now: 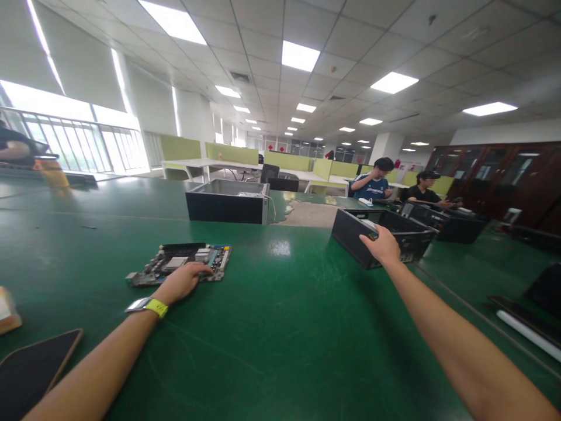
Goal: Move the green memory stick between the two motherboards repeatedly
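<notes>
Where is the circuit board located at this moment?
In the head view, the circuit board lies left of centre on the green table, with the left hand at its near edge.

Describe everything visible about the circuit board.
The board looks roughly rectangular and crowded with components: a pale square block near its middle, a long black strip along its far edge, and white, teal and yellow connectors toward its right. It lies flat on the green table, the left hand touching its near right part.
</notes>
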A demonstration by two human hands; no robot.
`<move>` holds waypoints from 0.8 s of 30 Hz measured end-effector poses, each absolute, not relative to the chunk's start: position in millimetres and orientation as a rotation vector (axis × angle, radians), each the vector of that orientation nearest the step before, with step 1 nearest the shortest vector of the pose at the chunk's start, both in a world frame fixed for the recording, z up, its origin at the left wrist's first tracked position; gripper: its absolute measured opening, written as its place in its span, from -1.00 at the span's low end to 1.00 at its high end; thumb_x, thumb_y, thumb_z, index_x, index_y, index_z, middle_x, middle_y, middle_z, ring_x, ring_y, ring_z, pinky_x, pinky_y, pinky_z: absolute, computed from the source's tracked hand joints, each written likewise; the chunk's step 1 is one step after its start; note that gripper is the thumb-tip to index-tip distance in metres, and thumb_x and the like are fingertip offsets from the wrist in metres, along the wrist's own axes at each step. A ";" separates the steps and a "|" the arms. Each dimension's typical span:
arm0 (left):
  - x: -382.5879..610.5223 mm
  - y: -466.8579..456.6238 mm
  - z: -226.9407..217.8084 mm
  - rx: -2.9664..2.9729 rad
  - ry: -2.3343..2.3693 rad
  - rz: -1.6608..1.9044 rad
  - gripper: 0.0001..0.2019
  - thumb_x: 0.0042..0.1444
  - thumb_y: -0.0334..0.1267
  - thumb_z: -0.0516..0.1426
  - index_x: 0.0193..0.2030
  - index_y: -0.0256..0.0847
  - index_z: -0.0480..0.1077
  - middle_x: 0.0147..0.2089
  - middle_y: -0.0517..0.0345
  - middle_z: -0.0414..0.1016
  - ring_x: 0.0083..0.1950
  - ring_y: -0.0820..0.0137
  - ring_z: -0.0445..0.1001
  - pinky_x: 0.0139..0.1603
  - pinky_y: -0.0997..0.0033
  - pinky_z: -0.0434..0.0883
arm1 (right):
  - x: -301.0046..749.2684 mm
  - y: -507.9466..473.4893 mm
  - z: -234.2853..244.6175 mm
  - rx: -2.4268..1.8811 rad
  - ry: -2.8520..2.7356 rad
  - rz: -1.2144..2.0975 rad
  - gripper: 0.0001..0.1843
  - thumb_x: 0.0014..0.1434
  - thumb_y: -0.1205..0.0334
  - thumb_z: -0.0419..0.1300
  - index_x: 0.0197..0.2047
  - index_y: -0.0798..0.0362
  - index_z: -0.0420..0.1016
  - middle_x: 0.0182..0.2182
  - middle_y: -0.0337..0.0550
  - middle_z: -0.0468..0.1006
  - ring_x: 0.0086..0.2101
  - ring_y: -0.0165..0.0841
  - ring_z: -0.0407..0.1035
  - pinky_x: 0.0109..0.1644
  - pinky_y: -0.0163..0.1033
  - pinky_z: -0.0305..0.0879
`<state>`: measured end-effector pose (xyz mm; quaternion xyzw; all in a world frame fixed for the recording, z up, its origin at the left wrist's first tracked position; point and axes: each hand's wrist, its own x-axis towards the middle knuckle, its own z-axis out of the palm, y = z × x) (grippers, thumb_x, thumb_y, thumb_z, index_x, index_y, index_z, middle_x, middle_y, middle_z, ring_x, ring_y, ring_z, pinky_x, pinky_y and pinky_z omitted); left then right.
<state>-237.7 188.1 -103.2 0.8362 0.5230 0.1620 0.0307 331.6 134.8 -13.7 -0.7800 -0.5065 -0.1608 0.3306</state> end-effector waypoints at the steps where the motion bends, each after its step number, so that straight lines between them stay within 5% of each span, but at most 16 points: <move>1: -239.7 188.9 -102.6 2.576 1.606 0.503 -0.53 -0.10 -0.34 -0.10 -0.07 -0.15 0.46 0.03 0.13 0.45 0.07 0.29 0.35 0.18 0.35 0.17 | 341.3 136.4 -12.6 -2.086 -1.338 -0.406 -0.26 -0.05 -0.21 0.10 0.13 0.02 0.25 0.02 0.02 0.37 -0.08 -0.09 0.32 -0.11 -0.11 0.26; 10: -244.3 186.5 -102.2 2.565 1.632 0.517 -0.55 -0.09 -0.32 -0.10 -0.11 -0.13 0.47 0.01 0.15 0.46 0.05 0.31 0.35 0.19 0.37 0.16 | 433.8 159.8 -8.0 -2.358 -1.422 -0.181 0.11 -0.19 -0.45 0.05 0.24 0.21 0.11 0.06 0.27 0.31 -0.01 0.07 0.25 -0.05 0.02 0.20; 20: -245.1 190.2 -106.0 2.573 1.638 0.529 -0.55 -0.11 -0.33 -0.09 -0.11 -0.14 0.47 0.00 0.15 0.46 0.06 0.29 0.34 0.18 0.34 0.17 | 438.7 170.7 -0.1 -2.279 -1.485 0.118 0.00 -0.20 -0.35 0.15 0.22 0.07 0.18 -0.06 0.15 0.44 -0.45 -0.24 0.42 -0.31 -0.15 0.28; 24: -244.1 188.7 -104.1 2.577 1.598 0.555 -0.56 -0.11 -0.33 -0.09 -0.14 -0.14 0.48 -0.05 0.13 0.49 0.00 0.28 0.38 0.12 0.33 0.23 | 438.7 173.4 -1.8 -2.304 -1.520 -0.014 -0.20 -0.15 -0.31 0.14 0.08 0.01 0.39 -0.16 0.05 0.51 -0.34 -0.18 0.42 -0.24 -0.15 0.27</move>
